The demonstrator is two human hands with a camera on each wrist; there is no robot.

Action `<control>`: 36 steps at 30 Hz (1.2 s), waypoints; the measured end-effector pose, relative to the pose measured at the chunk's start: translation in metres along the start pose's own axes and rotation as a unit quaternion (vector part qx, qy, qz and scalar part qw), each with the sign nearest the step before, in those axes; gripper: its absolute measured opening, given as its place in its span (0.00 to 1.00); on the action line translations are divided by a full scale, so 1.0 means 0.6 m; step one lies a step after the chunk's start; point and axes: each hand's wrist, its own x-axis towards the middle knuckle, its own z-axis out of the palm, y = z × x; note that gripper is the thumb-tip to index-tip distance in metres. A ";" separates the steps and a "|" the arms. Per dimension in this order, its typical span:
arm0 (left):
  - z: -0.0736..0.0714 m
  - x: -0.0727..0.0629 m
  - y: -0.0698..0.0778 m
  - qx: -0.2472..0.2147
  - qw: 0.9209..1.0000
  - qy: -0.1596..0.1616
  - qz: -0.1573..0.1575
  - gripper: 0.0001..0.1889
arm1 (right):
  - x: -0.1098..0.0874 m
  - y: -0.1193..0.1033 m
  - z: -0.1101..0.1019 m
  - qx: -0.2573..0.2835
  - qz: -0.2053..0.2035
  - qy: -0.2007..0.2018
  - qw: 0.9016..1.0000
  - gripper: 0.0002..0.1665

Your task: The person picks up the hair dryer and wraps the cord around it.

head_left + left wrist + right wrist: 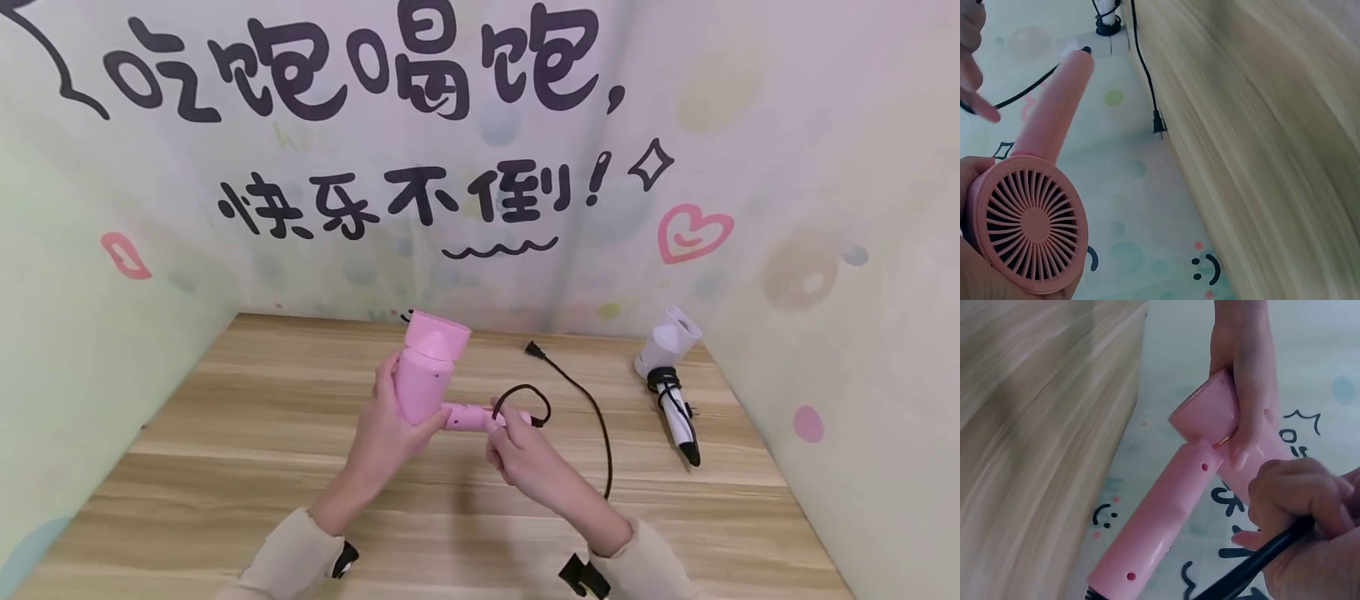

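A pink hair dryer [423, 387] with a flat nozzle is held above the table, and my left hand [378, 442] grips it round the barrel. Its slatted round back end [1035, 225] faces the camera in the left wrist view. The handle [1160, 519] points sideways to the right in the head view. Beside that handle my right hand [525, 458] holds the black cord [1254, 565] in curled fingers, close to where it leaves the handle. A small loop of cord arches above the right hand. The rest trails onto the table, ending in a two-pin plug [535, 350].
On the right of the wooden table [247, 425] lies a white hair dryer [671, 396], its black cord wound round the handle. A printed cloth with black lettering hangs behind the table, and pale walls [847, 333] stand close on both sides.
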 end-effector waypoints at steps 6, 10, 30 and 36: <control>0.018 -0.006 0.004 -0.022 1.000 0.003 0.000 0.48 | -0.001 -0.010 0.029 -0.164 -0.060 0.030 0.984 0.14; 0.028 -0.011 0.011 -0.038 0.999 0.012 0.005 0.45 | 0.003 -0.009 0.050 -0.246 -0.110 0.048 0.962 0.12; 0.014 -0.004 0.026 -0.188 0.977 -0.041 -0.095 0.54 | 0.001 0.012 0.059 -0.394 -0.242 0.140 0.875 0.05; 0.014 -0.004 0.030 -0.205 0.974 -0.038 -0.089 0.53 | 0.001 0.019 0.047 -0.268 -0.139 0.089 0.949 0.18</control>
